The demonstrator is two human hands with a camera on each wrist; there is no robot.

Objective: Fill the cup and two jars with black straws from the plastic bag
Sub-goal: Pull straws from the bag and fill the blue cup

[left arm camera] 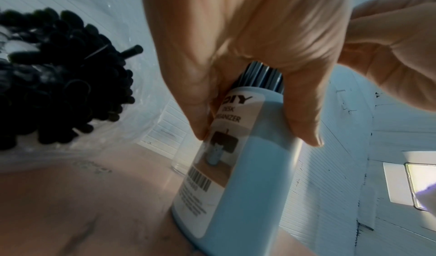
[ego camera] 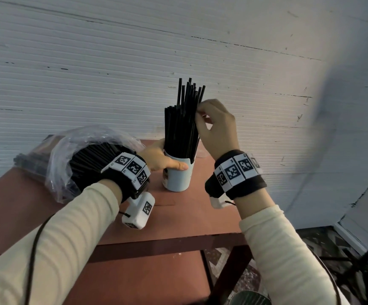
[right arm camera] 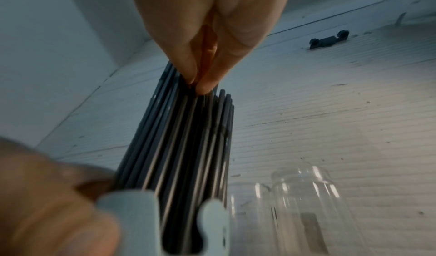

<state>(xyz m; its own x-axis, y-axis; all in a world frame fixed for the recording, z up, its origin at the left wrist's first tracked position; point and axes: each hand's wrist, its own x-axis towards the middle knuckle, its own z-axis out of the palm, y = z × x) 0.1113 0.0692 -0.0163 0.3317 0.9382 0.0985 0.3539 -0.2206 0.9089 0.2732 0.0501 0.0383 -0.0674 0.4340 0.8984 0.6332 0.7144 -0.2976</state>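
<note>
From the head camera the left hand (ego camera: 160,158) grips the pale blue cup (ego camera: 178,176) on the reddish table (ego camera: 178,216) beside the plastic bag (ego camera: 68,155), the left wrist camera shows fingers (left arm camera: 304,122) curled round its rim, and the right wrist camera shows the right hand (right arm camera: 205,36) pinching black straws (right arm camera: 188,148) beside a clear jar (right arm camera: 306,204).

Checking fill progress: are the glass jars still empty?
Apparently empty: the glass jars behind the cup look clear, with no black straws visible inside.
</note>
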